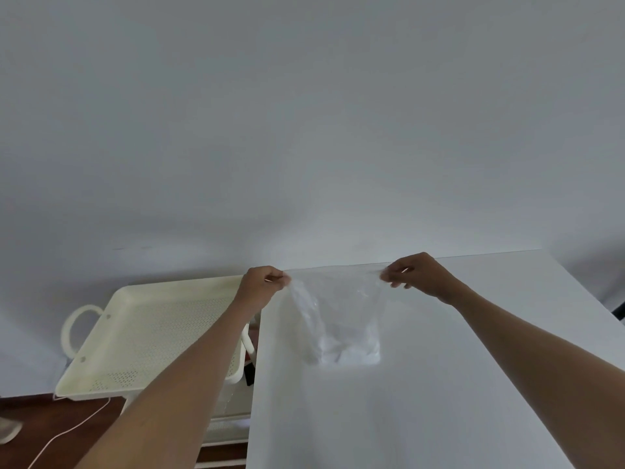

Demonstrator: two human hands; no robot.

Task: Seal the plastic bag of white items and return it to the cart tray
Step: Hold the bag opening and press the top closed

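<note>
A clear plastic bag (pixel 341 309) hangs above the white table (pixel 439 401), with white items bunched in its bottom, which rests on or just over the tabletop. My left hand (pixel 262 286) pinches the bag's top left corner. My right hand (pixel 414 274) pinches the top right corner, and the top edge is stretched taut between them. The cream perforated cart tray (pixel 142 333) sits to the left of the table, below my left forearm, with nothing seen in it.
A loop handle (pixel 76 330) sticks out of the tray's left end. Lower cart shelves (pixel 226 424) show under the tray. A white cable (pixel 67 434) runs over the dark wooden floor at the lower left. A plain white wall fills the background.
</note>
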